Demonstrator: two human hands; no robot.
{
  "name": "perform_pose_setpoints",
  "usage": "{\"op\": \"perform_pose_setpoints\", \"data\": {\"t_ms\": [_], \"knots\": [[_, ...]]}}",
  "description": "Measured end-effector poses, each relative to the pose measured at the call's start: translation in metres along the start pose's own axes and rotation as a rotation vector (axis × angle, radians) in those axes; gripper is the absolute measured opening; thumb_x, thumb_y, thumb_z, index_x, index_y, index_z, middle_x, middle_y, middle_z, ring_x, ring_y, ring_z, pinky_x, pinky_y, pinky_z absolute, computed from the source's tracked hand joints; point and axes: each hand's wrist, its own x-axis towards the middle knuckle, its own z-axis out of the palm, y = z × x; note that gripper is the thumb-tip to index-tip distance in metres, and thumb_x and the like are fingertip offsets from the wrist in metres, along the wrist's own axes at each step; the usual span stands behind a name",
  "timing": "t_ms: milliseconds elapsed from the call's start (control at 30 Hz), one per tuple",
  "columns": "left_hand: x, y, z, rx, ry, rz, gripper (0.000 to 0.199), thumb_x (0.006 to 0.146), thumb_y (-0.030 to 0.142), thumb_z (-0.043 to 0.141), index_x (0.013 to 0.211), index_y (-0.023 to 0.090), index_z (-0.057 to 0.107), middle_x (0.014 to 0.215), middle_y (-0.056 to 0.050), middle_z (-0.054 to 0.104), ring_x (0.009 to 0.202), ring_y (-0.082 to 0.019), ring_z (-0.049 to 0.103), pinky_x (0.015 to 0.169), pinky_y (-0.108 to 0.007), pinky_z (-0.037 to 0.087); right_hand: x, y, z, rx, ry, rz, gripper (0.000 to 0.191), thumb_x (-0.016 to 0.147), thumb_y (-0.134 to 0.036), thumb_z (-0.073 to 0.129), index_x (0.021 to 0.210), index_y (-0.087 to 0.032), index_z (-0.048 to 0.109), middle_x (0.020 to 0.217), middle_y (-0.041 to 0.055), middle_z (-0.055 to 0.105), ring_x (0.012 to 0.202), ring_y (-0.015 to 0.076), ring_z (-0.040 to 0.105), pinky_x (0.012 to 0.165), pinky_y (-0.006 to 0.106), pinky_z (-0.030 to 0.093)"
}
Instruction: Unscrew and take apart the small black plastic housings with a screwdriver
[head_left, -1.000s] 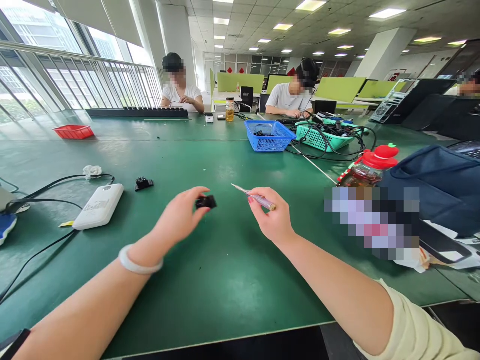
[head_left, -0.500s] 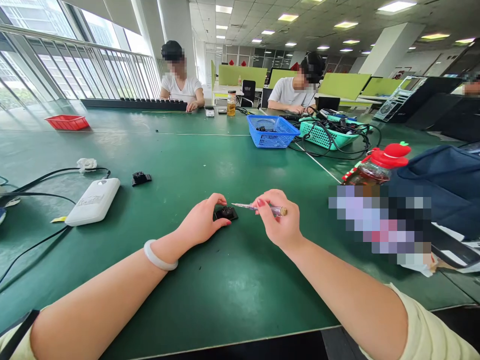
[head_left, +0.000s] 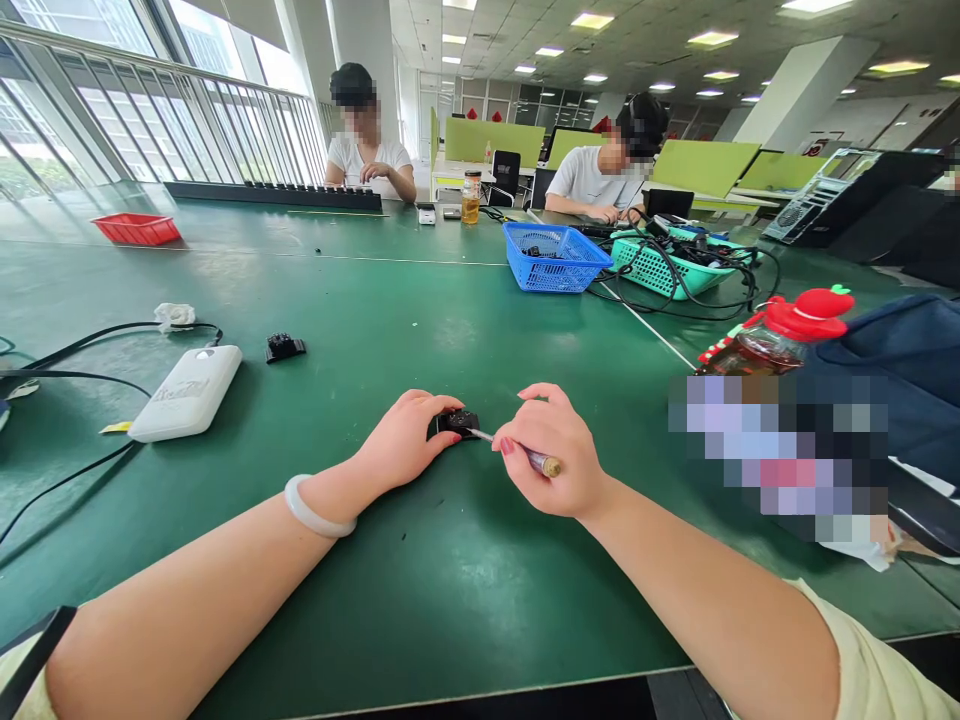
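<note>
My left hand (head_left: 405,437) pinches a small black part (head_left: 459,422) between thumb and fingers, on the green table (head_left: 360,590). In my right hand (head_left: 551,455) is a thin screwdriver (head_left: 541,463) with a clear handle. Its tip points left and meets the right side of the black part. A second small black part (head_left: 284,347) lies farther off to the left, touched by neither hand.
At the left lies a white power bank (head_left: 186,393) with black cables. Beyond are a red tray (head_left: 136,229), a blue basket (head_left: 555,262) and a green basket (head_left: 667,268) with cables. A red-lidded bottle (head_left: 787,330) stands right. Two people sit across.
The screwdriver in my right hand has tilted, and its tip has come down onto the black part. My left hand still holds the part. One person across has raised a hand from the table.
</note>
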Motion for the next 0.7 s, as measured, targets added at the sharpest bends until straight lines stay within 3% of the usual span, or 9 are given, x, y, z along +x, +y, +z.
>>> {"op": "perform_pose_setpoints", "data": {"t_ms": [433, 700], "knots": [[-0.0005, -0.0020, 0.0012, 0.011, -0.020, 0.001, 0.036, 0.089, 0.035, 0.059, 0.123, 0.024, 0.065, 0.120, -0.004, 0.069, 0.120, -0.028, 0.054, 0.104, -0.045, 0.045, 0.0005, 0.0002, -0.0002, -0.037, 0.045, -0.114, 0.016, 0.078, -0.011, 0.050, 0.073, -0.026, 0.054, 0.058, -0.0077, 0.064, 0.049, 0.0118, 0.051, 0.088, 0.041, 0.046], [-0.0004, -0.0005, 0.0010, -0.007, -0.024, -0.008, 0.036, 0.088, 0.035, 0.058, 0.122, 0.024, 0.064, 0.121, -0.005, 0.069, 0.120, -0.029, 0.054, 0.105, -0.047, 0.045, 0.0021, 0.0004, -0.0025, -0.038, -0.061, -0.114, 0.014, 0.081, -0.014, 0.052, 0.075, -0.026, 0.056, 0.060, -0.0076, 0.064, 0.051, 0.0116, 0.053, 0.090, 0.041, 0.045]]}}
